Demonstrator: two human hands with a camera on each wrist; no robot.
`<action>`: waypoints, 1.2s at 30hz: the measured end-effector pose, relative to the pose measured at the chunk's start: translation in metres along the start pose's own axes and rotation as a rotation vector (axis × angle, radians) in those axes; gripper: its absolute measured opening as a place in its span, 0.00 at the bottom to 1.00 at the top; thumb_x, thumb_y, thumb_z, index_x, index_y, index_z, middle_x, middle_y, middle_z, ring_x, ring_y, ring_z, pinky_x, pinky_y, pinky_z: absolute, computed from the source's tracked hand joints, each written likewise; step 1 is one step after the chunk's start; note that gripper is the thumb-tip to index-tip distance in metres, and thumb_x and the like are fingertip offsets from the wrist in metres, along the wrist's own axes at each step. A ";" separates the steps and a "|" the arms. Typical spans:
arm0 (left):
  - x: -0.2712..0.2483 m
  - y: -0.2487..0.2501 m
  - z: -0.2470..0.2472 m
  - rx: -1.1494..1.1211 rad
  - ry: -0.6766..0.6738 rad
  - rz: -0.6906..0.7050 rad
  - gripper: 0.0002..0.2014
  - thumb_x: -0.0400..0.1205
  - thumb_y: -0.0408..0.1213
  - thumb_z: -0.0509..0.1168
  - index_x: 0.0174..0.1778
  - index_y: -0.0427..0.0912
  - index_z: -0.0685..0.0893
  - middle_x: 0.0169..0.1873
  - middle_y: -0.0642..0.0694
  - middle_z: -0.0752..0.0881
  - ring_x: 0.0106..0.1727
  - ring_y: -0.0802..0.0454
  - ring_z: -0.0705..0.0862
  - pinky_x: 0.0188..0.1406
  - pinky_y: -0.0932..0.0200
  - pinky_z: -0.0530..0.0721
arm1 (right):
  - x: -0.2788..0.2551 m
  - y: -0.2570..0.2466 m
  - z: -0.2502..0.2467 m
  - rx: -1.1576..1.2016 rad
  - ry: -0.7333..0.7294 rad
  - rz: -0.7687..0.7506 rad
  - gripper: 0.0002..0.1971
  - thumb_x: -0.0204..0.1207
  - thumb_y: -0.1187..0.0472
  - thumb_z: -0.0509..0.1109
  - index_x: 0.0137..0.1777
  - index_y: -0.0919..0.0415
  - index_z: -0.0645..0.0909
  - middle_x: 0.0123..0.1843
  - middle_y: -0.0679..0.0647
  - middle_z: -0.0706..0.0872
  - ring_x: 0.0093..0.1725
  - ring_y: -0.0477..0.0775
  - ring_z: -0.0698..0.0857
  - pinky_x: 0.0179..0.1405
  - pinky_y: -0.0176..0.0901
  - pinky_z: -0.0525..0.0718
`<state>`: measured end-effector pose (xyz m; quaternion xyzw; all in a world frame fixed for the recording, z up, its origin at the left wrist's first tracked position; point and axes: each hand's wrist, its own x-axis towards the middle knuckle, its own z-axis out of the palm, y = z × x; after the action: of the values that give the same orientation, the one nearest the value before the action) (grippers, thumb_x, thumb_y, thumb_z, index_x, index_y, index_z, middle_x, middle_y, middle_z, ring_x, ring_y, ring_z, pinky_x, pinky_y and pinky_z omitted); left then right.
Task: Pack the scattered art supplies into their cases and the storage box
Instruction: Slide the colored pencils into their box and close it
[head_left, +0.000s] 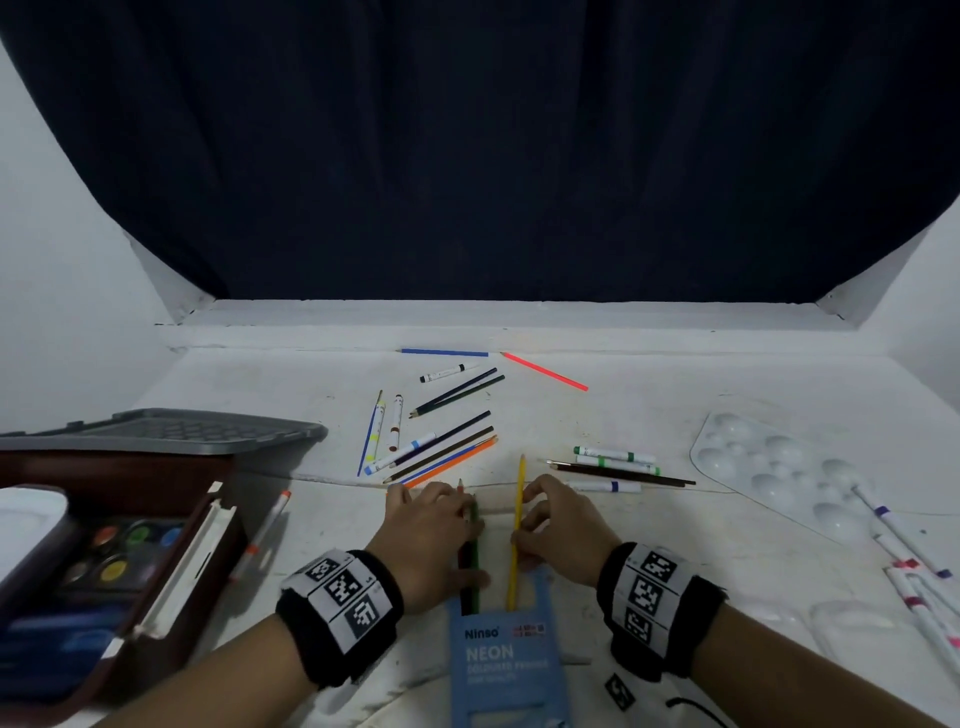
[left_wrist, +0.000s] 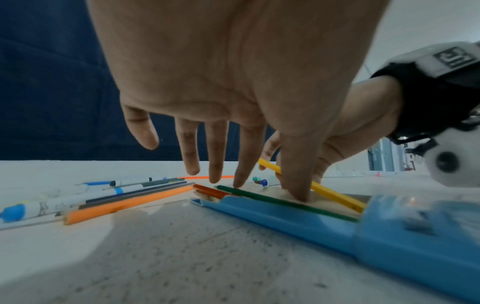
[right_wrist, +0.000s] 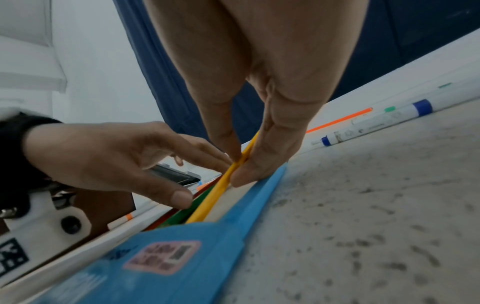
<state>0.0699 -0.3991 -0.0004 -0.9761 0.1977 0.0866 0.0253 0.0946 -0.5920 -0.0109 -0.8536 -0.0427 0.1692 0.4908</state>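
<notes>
Right hand (right_wrist: 249, 123) hiding yellow pencil's (right_wrist: 207, 205) middle

Yellow pencil (head_left: 517, 525) slanting into blue pencil case (head_left: 506, 670)

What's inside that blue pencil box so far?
The blue pencil box holds a yellow pencil, a green pencil and a red pencil; their lower ends are hidden inside.

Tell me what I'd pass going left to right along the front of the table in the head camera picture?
Open paint case → orange-capped marker → left hand → yellow pencil → right hand → white paint palette → pink and purple markers.
</notes>
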 end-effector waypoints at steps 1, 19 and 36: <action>-0.005 0.001 -0.001 0.006 -0.005 0.003 0.26 0.81 0.66 0.57 0.69 0.57 0.79 0.77 0.57 0.69 0.80 0.52 0.60 0.71 0.35 0.53 | 0.000 -0.002 0.001 -0.052 0.000 -0.029 0.22 0.72 0.70 0.75 0.62 0.56 0.70 0.43 0.60 0.87 0.31 0.51 0.87 0.29 0.37 0.86; -0.054 -0.019 0.031 -0.149 0.161 0.125 0.28 0.78 0.57 0.57 0.75 0.55 0.74 0.74 0.57 0.76 0.67 0.54 0.80 0.53 0.44 0.74 | -0.006 -0.020 0.032 -0.838 -0.236 -0.438 0.22 0.76 0.54 0.70 0.71 0.55 0.80 0.74 0.53 0.72 0.70 0.56 0.72 0.69 0.49 0.74; -0.025 -0.027 0.014 -0.030 -0.054 0.109 0.42 0.78 0.70 0.58 0.85 0.57 0.55 0.85 0.59 0.55 0.80 0.54 0.60 0.68 0.42 0.55 | -0.014 -0.006 0.036 -0.792 -0.298 -0.522 0.15 0.80 0.61 0.68 0.64 0.61 0.84 0.66 0.53 0.80 0.64 0.52 0.79 0.60 0.39 0.74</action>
<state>0.0560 -0.3632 -0.0091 -0.9615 0.2483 0.1172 0.0114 0.0697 -0.5624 -0.0192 -0.9019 -0.3858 0.1314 0.1433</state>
